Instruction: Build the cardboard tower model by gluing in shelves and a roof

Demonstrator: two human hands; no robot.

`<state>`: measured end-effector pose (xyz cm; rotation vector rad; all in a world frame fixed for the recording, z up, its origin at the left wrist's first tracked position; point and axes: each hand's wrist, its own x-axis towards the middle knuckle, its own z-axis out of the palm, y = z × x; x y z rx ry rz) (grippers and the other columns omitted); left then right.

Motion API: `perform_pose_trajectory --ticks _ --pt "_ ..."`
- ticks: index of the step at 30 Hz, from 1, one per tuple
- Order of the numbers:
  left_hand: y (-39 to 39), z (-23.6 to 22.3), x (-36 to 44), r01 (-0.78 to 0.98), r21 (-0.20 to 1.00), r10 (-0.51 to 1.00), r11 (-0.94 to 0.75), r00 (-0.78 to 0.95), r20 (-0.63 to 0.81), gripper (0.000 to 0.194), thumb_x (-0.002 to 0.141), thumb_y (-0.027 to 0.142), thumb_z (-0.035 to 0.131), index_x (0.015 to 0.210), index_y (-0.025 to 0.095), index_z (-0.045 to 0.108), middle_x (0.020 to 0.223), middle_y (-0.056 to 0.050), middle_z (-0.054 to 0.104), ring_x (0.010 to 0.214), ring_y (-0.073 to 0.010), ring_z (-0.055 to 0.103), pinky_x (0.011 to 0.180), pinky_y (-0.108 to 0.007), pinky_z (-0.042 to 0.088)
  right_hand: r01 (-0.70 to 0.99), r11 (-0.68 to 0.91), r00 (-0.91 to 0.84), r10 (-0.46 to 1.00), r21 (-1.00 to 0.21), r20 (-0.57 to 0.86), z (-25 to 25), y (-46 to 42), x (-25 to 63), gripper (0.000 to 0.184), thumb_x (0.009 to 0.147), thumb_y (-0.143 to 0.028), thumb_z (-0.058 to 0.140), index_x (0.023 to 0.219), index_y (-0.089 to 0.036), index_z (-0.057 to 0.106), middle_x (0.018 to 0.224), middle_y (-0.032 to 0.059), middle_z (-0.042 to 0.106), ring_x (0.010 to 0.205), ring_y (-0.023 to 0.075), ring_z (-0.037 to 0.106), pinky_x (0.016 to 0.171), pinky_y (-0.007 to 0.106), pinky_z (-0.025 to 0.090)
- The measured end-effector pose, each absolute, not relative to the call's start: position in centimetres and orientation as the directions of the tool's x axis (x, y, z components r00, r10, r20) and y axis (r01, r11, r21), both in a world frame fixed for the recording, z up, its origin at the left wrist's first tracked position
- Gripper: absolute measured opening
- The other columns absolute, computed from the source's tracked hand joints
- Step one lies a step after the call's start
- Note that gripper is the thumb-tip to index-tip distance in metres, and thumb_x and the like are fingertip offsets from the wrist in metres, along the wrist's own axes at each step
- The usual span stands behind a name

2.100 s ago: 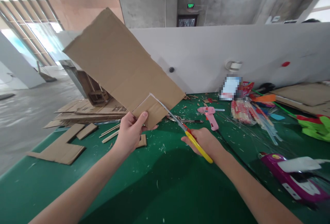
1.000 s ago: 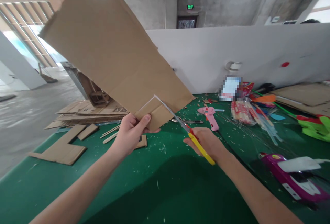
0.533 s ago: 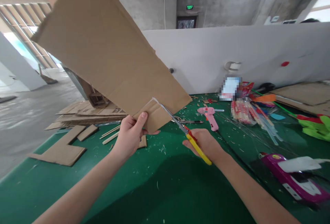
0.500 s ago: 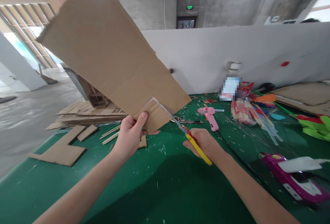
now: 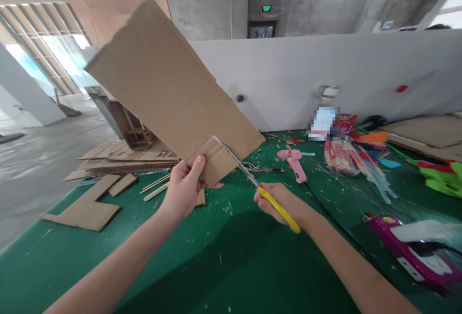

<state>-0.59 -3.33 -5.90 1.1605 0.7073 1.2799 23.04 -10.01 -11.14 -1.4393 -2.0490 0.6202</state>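
My left hand (image 5: 186, 186) pinches the lower edge of a large brown cardboard sheet (image 5: 173, 87), thumb in front and fingers behind. The sheet is held up at a slant above the green table (image 5: 202, 266). Scissors (image 5: 276, 203) with yellow and red handles are in my right hand (image 5: 281, 201), closed around the grips. Their blades lie in a slit in the sheet's lower part, beside a pale creased line. The flap (image 5: 218, 164) between slit and left hand is still joined to the sheet, as far as I can see.
A pink glue gun (image 5: 294, 162) rests right of the scissors, its black cord trailing toward a purple power strip (image 5: 411, 246). Cardboard offcuts (image 5: 86, 205) and wooden sticks (image 5: 157, 186) lie left. Behind stands a white partition (image 5: 288, 78); a phone (image 5: 324, 124) leans against it.
The cardboard's upper end has tipped away and looks smaller. The scissor handles have come together, with the red one now mostly hidden. My left hand keeps its grip.
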Motion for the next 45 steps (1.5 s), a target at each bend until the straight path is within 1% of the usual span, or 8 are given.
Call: perform_pose_trajectory --ticks 4,8,15,19,26,32,39,45 --pt "-3.2 -6.1 -0.5 -0.352 0.931 0.959 -0.100 0.214 0.184 0.041 0.079 0.044 0.070 0.106 0.013 0.062 0.092 -0.007 0.070 0.080 -0.0200 0.070 0.061 -0.034 0.065 0.686 0.317 -0.271 0.947 -0.655 0.175 -11.1 -10.1 22.8 0.028 0.090 -0.046 0.053 0.087 -0.018 0.058 0.069 0.0010 0.057 0.055 0.0126 0.050 0.049 0.024 0.036" --pt "-3.2 -6.1 -0.5 -0.304 0.941 0.951 -0.148 0.219 0.220 0.045 0.080 0.044 0.070 0.111 0.013 0.062 0.098 -0.009 0.071 0.083 -0.0218 0.070 0.058 -0.033 0.065 0.709 0.306 -0.252 0.951 -0.636 0.177 -10.8 -10.2 22.6 0.027 0.090 -0.045 0.052 0.082 -0.019 0.057 0.068 0.0010 0.056 0.055 0.0127 0.050 0.050 0.024 0.036" --pt "-3.5 -6.2 -0.5 -0.146 0.971 0.927 -0.190 0.300 0.227 0.053 0.077 0.049 0.069 0.112 0.010 0.063 0.102 -0.011 0.071 0.076 -0.0228 0.070 0.051 -0.032 0.063 0.771 0.242 -0.185 0.970 -0.589 0.156 -10.2 -10.3 22.4 0.035 0.089 -0.049 0.048 0.069 -0.021 0.043 0.063 -0.0008 0.050 0.054 0.0129 0.047 0.051 0.025 0.032" --pt "-3.6 -6.3 -0.5 -0.157 0.974 0.932 -0.164 0.299 0.205 0.053 0.077 0.050 0.069 0.113 0.011 0.063 0.097 -0.009 0.072 0.071 -0.0208 0.069 0.051 -0.032 0.062 0.803 0.192 -0.141 0.981 -0.564 0.133 -9.9 -10.3 22.0 0.036 0.088 -0.048 0.047 0.065 -0.022 0.041 0.059 -0.0015 0.047 0.050 0.0120 0.044 0.048 0.025 0.028" --pt "-3.6 -6.5 -0.6 -0.188 0.967 0.924 -0.174 0.307 0.227 0.047 0.078 0.048 0.069 0.108 0.012 0.064 0.096 -0.010 0.072 0.070 -0.0202 0.069 0.050 -0.029 0.061 0.858 0.231 -0.150 0.967 -0.459 0.206 -10.1 -10.0 21.9 0.043 0.088 -0.050 0.047 0.058 -0.022 0.038 0.058 0.0005 0.047 0.051 0.0124 0.044 0.051 0.027 0.028" --pt "-3.8 -6.2 -0.5 -0.234 0.964 0.935 -0.124 0.297 0.192 0.053 0.075 0.048 0.072 0.112 0.011 0.063 0.105 -0.012 0.071 0.086 -0.0268 0.070 0.056 -0.033 0.064 0.878 0.248 -0.150 0.955 -0.410 0.256 -10.6 -9.7 21.8 0.048 0.089 -0.055 0.047 0.056 -0.022 0.037 0.057 0.0010 0.047 0.048 0.0116 0.043 0.050 0.027 0.028" --pt "-4.0 -6.0 -0.4 -0.272 0.960 0.945 -0.072 0.290 0.153 0.050 0.074 0.045 0.075 0.110 0.011 0.063 0.106 -0.012 0.070 0.082 -0.0254 0.071 0.053 -0.033 0.063 0.873 0.216 -0.101 0.957 -0.438 0.270 -11.4 -9.5 21.6 0.046 0.087 -0.055 0.050 0.057 -0.022 0.038 0.055 0.0011 0.047 0.049 0.0125 0.044 0.050 0.026 0.028" --pt "-3.6 -5.9 -0.2 -0.317 0.934 0.968 -0.166 0.130 0.216 0.045 0.072 0.042 0.076 0.106 0.016 0.062 0.110 -0.010 0.071 0.082 -0.0216 0.070 0.053 -0.025 0.058 0.887 0.186 -0.086 0.966 -0.423 0.244 -11.3 -9.5 21.6 0.049 0.086 -0.056 0.052 0.054 -0.021 0.039 0.052 0.0000 0.045 0.046 0.0115 0.044 0.048 0.026 0.028"
